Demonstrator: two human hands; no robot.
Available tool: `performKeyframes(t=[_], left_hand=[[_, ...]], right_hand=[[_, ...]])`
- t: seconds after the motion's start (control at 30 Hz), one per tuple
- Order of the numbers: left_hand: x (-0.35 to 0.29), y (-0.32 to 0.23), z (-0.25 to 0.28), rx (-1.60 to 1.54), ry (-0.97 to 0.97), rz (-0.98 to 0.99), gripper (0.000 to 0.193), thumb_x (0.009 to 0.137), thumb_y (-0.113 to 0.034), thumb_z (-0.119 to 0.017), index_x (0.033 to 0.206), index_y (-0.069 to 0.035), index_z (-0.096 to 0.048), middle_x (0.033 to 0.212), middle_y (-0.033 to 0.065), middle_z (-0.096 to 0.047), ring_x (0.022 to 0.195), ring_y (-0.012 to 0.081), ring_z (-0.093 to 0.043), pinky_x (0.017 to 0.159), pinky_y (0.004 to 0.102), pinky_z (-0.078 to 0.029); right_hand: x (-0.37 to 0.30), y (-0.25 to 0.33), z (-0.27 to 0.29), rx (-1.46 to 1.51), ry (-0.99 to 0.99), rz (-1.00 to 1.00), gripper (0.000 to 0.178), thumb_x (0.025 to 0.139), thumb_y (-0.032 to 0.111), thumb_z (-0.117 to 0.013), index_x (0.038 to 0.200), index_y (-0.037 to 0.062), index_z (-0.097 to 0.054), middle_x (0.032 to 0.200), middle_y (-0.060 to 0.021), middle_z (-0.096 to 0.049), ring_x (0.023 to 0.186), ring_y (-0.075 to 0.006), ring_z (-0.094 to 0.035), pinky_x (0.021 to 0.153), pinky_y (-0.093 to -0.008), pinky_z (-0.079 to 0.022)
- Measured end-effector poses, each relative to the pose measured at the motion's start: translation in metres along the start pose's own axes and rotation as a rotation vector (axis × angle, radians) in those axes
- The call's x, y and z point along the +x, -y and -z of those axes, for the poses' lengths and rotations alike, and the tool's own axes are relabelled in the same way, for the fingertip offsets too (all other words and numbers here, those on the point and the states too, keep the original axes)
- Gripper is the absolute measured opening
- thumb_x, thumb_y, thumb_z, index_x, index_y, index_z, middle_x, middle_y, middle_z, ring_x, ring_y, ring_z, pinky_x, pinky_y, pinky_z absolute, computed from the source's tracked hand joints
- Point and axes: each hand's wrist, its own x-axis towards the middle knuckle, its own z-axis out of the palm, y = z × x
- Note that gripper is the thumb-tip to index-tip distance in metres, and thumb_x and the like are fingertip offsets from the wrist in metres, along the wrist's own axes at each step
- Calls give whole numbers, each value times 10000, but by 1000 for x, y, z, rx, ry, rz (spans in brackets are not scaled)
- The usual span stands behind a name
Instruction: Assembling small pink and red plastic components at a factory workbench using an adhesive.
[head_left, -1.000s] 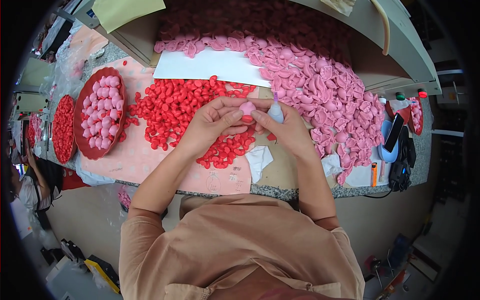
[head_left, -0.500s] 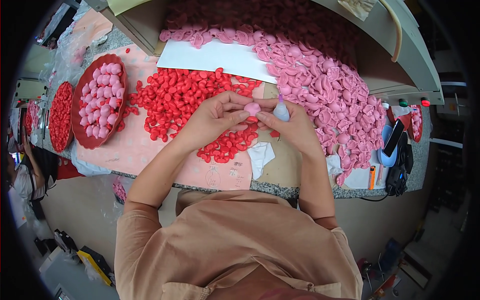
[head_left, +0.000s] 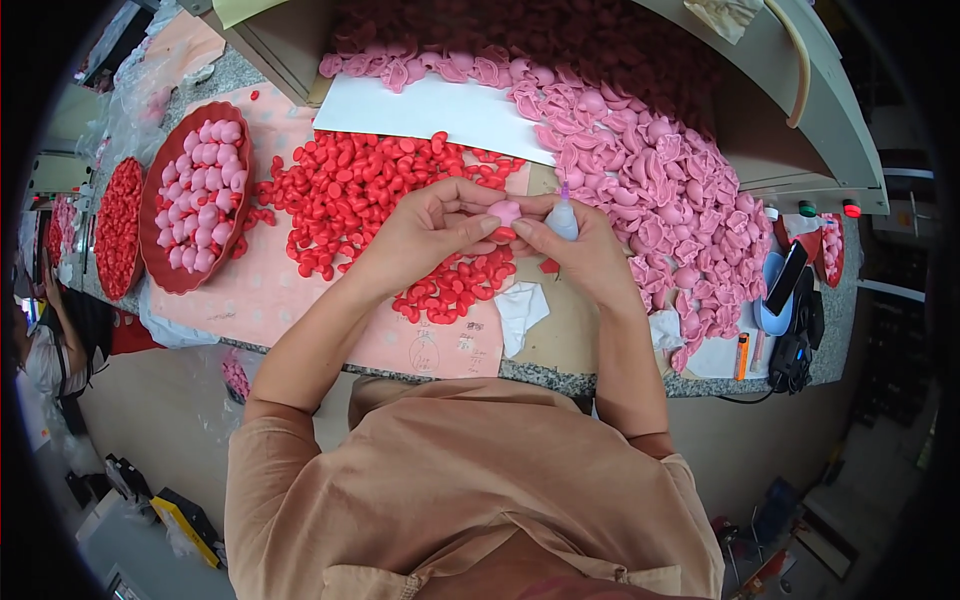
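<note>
My left hand pinches a small rounded pink piece between thumb and fingers. Against its lower side sits a glossy red bean-shaped piece. With thumb and forefinger, my right hand presses on the same joined pieces from the right. A small squeeze bottle with a purple tip also stands tucked between the right hand's fingers, tip upward. Behind and below my left hand spreads a heap of red pieces. To the right of my right hand lies a large pile of pink moulded pieces.
A red scalloped tray at the left holds joined pink-and-red pieces. Beside it stands another tray of red pieces. A crumpled white tissue lies near the front edge. At right are a phone and an orange lighter.
Both hands stay nearly in place, still gripping the joined pieces. The pink piece has tipped slightly upward, so more of the red one shows. The bottle has shifted slightly.
</note>
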Motion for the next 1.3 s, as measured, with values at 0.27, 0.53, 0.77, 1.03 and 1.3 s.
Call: performKeyframes(t=[0.27,0.53,0.77,1.03,1.3], left_hand=[[-1,-4,-12,-95,11,-75,244,900,-47,-538,1140,-14,-506,1106,65,-570,1022,140,-571,844,293,-527],[4,-12,-18,-261,0,17,299,926,-109,-516,1212,-32,-479,1085,71,-569,997,152,-585,852,314,-525],[6,-8,-35,-204,-11,-77,331,914,-69,-514,1241,-34,-471,1190,88,-527,1080,192,-548,922,381,-493],[13,-6,-38,-179,-50,-153,328,887,-46,-560,1209,-32,-497,1121,92,-582,1038,163,-563,924,314,-472],[13,-10,-37,-75,-42,-233,347,874,-5,-564,1211,-17,-483,1145,89,-561,1063,155,-538,939,294,-448]], right_hand=[[-2,-2,-11,61,-144,106,240,880,220,-612,980,2,-602,770,-47,-634,649,-105,-620,545,-217,-488],[-5,6,-8,254,-169,120,182,890,182,-596,966,17,-608,757,-43,-627,589,-98,-585,535,-220,-489],[-8,13,-3,42,-224,149,158,890,164,-593,945,18,-622,779,-50,-624,588,-106,-581,554,-235,-506],[-9,10,10,379,-172,107,225,898,173,-574,1024,-7,-623,856,-62,-635,711,-126,-605,605,-254,-520],[-10,14,8,306,-164,102,229,902,143,-559,1066,-7,-613,931,-81,-644,766,-135,-619,658,-256,-501]])
